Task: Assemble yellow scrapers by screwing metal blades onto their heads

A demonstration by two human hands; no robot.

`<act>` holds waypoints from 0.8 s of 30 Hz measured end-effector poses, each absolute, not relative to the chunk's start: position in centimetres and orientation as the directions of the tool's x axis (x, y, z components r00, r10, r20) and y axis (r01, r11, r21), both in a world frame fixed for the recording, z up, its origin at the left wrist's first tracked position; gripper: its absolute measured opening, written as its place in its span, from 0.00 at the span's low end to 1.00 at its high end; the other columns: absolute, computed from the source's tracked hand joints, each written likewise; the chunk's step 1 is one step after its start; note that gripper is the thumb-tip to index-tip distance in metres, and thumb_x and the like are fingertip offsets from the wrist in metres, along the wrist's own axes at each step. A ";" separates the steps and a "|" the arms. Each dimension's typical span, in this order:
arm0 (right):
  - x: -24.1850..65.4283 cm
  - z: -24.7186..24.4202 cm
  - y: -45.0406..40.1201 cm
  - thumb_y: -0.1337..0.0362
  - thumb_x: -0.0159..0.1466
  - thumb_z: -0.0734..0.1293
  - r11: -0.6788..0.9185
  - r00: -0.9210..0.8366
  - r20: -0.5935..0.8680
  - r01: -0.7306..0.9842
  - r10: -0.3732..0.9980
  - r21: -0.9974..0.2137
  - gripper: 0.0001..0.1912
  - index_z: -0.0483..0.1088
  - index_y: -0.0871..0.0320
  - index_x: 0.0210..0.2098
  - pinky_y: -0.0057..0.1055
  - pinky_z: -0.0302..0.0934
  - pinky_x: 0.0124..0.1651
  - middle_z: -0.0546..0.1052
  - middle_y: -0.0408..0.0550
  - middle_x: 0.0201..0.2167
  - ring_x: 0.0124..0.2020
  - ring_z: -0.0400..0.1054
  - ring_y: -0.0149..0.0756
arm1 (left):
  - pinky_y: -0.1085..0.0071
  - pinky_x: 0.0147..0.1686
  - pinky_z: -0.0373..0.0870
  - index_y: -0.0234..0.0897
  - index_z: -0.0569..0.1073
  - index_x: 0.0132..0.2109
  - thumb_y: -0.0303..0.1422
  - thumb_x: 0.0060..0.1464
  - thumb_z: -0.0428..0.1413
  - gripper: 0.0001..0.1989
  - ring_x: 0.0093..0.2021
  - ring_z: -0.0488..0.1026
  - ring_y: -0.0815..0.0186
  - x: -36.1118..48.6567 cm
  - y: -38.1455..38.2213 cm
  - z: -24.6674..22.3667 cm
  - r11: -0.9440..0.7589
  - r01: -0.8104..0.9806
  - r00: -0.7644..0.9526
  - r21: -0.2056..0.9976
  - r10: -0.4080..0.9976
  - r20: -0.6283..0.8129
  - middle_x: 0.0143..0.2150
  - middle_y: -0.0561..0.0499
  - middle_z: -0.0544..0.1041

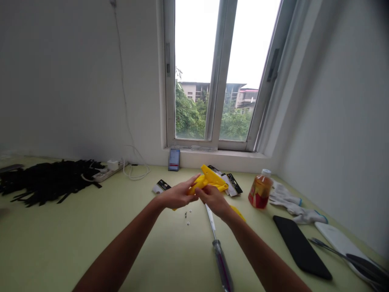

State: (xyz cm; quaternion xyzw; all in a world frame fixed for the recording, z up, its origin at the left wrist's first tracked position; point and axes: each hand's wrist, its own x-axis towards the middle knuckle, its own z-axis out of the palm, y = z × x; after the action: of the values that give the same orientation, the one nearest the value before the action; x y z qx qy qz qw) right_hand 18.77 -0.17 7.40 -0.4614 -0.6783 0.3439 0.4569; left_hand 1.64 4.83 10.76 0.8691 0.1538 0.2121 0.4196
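Note:
Both hands meet over the table around a yellow plastic scraper (213,176), whose wide head points up and away from me. My left hand (178,195) is closed round its handle side. Close beside it, my right hand (214,198) grips the near part with thumb and fingers, which hide some of it. Below the hands lie a few small metal screws (186,215) and nuts (188,223). A screwdriver (222,263) with a clear handle lies between my forearms, its shaft pointing at my hands. Another yellow piece (238,211) shows partly behind my right wrist.
Card packages (233,185) lie behind the hands, another package (161,186) to the left. A bottle (260,189), white gloves (294,205) and a black flat case (300,245) are at right. Black strips (51,178) and a power strip (106,172) sit left; a phone (174,159) leans by the window.

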 end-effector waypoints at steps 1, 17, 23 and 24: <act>19.3 7.4 -0.2 0.46 0.62 0.63 0.327 -0.214 0.263 0.364 0.941 -0.872 0.21 0.71 0.60 0.35 0.28 0.60 0.28 0.72 0.44 0.26 0.25 0.66 0.31 | 0.61 0.55 0.64 0.37 0.50 0.69 0.39 0.56 0.56 0.38 0.57 0.67 0.56 1.4 5.5 10.3 -0.619 0.135 0.851 0.774 0.473 0.230 0.63 0.39 0.65; 26.4 2.8 2.1 0.67 0.53 0.69 0.204 -0.246 -0.101 0.927 0.964 -0.314 0.13 0.74 0.57 0.39 0.33 0.61 0.42 0.75 0.50 0.40 0.40 0.67 0.40 | 0.75 0.25 0.61 0.34 0.69 0.51 0.37 0.53 0.53 0.19 0.27 0.63 0.71 -0.5 9.4 9.3 -0.544 0.303 0.697 0.783 0.687 0.208 0.35 0.52 0.70; 26.6 2.9 2.1 0.59 0.48 0.73 0.280 -0.341 -0.138 0.900 0.930 -0.336 0.18 0.73 0.53 0.39 0.41 0.57 0.53 0.71 0.48 0.46 0.49 0.63 0.46 | 0.76 0.21 0.59 0.34 0.67 0.53 0.38 0.54 0.52 0.20 0.23 0.60 0.74 -0.6 8.9 10.0 -0.498 0.300 0.754 0.814 0.646 0.118 0.35 0.52 0.70; 26.6 3.0 2.1 0.58 0.48 0.74 0.284 -0.349 -0.143 0.895 0.926 -0.345 0.19 0.72 0.52 0.39 0.42 0.56 0.53 0.71 0.47 0.47 0.50 0.62 0.47 | 0.76 0.21 0.59 0.33 0.67 0.52 0.38 0.55 0.52 0.20 0.22 0.60 0.74 -0.6 8.9 10.0 -0.496 0.307 0.755 0.812 0.646 0.109 0.34 0.52 0.69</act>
State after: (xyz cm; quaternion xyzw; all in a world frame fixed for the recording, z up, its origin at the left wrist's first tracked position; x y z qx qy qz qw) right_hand 26.63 2.07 2.95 -0.5688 -0.8002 0.1854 0.0424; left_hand -0.64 8.86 10.01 0.8403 0.2834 0.2048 0.4144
